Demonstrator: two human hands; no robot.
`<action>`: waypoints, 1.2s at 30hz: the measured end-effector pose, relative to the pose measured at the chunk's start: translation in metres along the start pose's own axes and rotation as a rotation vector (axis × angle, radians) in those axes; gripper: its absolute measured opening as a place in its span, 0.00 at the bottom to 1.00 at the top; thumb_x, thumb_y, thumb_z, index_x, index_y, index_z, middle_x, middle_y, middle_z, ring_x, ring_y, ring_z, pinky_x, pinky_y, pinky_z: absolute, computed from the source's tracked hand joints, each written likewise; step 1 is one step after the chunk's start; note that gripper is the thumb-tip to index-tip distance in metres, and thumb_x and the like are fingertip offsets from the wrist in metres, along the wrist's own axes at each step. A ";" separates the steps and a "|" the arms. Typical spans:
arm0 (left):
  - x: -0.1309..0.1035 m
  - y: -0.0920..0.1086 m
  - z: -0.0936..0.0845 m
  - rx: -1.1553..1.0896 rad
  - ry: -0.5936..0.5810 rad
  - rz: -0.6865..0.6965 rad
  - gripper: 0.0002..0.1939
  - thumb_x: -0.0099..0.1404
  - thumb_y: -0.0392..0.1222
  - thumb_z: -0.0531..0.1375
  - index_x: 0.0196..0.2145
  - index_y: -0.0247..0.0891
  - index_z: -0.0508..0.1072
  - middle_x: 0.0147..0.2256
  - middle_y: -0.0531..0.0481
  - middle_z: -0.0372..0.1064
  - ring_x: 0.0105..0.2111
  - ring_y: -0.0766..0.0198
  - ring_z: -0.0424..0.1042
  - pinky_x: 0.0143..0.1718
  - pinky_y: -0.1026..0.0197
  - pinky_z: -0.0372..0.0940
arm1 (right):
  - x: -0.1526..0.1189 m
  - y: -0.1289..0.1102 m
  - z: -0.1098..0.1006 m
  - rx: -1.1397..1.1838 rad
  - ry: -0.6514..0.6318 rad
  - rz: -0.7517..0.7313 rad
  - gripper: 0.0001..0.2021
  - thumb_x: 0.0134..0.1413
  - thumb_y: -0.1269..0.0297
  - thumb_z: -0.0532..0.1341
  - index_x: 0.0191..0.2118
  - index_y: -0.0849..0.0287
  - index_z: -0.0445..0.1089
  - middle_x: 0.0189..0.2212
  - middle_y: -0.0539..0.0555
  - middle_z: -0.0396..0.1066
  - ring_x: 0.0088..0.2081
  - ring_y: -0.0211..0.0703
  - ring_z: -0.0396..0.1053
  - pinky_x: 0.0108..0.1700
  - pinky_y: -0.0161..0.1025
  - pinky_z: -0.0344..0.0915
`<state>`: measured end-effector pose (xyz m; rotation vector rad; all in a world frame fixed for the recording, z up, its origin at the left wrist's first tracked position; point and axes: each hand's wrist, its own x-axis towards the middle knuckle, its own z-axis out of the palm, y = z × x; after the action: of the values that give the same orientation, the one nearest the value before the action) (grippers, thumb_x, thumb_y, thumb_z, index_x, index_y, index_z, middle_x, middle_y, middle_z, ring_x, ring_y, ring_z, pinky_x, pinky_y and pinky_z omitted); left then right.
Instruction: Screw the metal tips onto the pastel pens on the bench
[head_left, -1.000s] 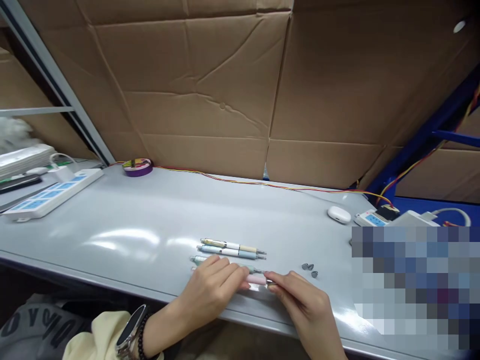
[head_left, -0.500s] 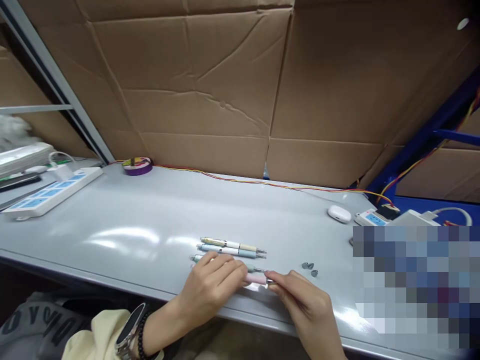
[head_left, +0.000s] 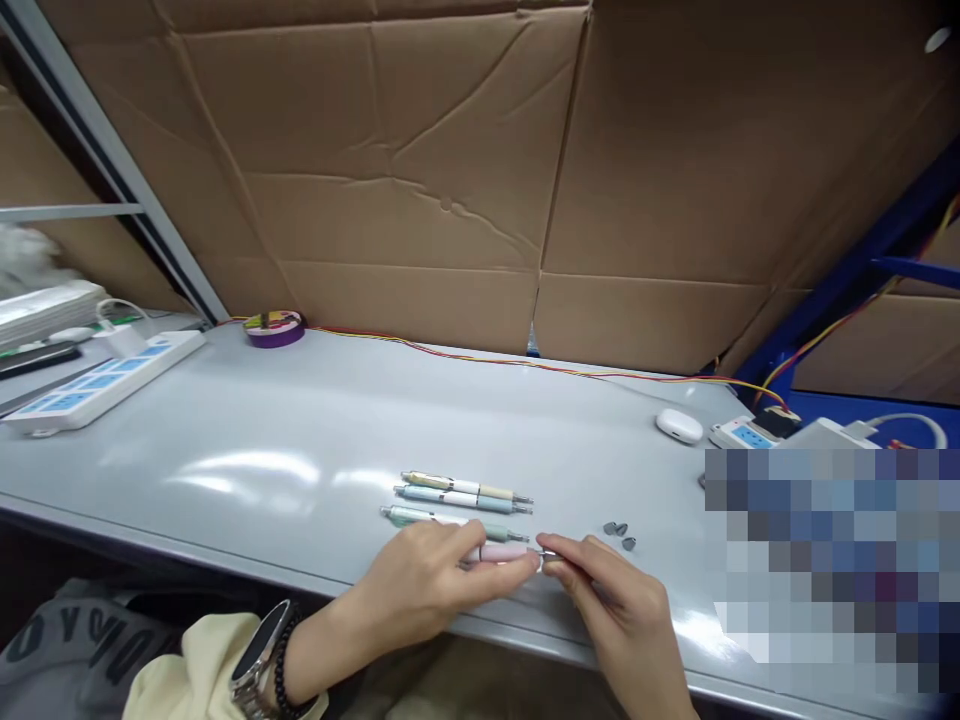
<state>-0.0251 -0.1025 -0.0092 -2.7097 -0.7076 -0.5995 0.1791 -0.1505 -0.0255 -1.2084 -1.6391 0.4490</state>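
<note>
The pink pen point(head_left: 501, 552) is positioned near the front edge of the desk point(head_left: 300, 420). The left hand point(head_left: 420, 580) grips its barrel; the right hand point(head_left: 619, 590) pinches the metal tip point(head_left: 553, 556) between thumb and forefinger. The green pen point(head_left: 504, 534), blue pen point(head_left: 463, 500) and yellow pen point(head_left: 463, 486) lie farther from that edge.

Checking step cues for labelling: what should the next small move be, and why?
Probably draw the metal tip away with the right hand while the left hand steadies the pink pen: the right pinches that tip, the left grips the pen, and three small grey pieces lie loose nearby.
</note>
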 end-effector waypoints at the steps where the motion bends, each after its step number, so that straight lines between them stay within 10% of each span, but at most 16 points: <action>1: 0.000 0.000 0.000 0.004 -0.030 0.002 0.21 0.67 0.31 0.44 0.53 0.52 0.58 0.24 0.56 0.57 0.18 0.68 0.57 0.19 0.68 0.53 | 0.000 0.000 0.000 0.001 -0.008 0.006 0.09 0.57 0.65 0.57 0.40 0.54 0.73 0.27 0.51 0.72 0.26 0.40 0.67 0.28 0.35 0.64; 18: -0.001 -0.003 -0.003 -0.078 -0.011 0.002 0.21 0.66 0.30 0.43 0.51 0.48 0.60 0.22 0.56 0.56 0.17 0.68 0.53 0.18 0.68 0.48 | -0.001 -0.007 -0.004 0.146 0.179 0.267 0.09 0.55 0.59 0.58 0.35 0.57 0.72 0.21 0.49 0.68 0.19 0.35 0.61 0.22 0.31 0.61; 30: -0.005 -0.009 -0.003 -0.478 0.344 -0.188 0.13 0.70 0.37 0.44 0.52 0.39 0.56 0.30 0.51 0.69 0.26 0.67 0.68 0.28 0.65 0.63 | -0.003 -0.011 -0.006 0.170 0.237 0.271 0.22 0.61 0.56 0.49 0.17 0.58 0.55 0.15 0.48 0.54 0.19 0.35 0.54 0.22 0.33 0.53; 36: 0.007 -0.009 -0.011 -0.393 0.324 -0.214 0.04 0.68 0.37 0.52 0.39 0.39 0.66 0.28 0.53 0.70 0.27 0.67 0.66 0.32 0.63 0.61 | -0.004 -0.011 -0.005 0.182 0.220 0.285 0.22 0.61 0.56 0.50 0.17 0.58 0.53 0.15 0.47 0.52 0.19 0.34 0.52 0.22 0.34 0.49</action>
<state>-0.0275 -0.0958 0.0052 -2.7870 -0.8724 -1.3189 0.1780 -0.1598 -0.0170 -1.3077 -1.2178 0.6062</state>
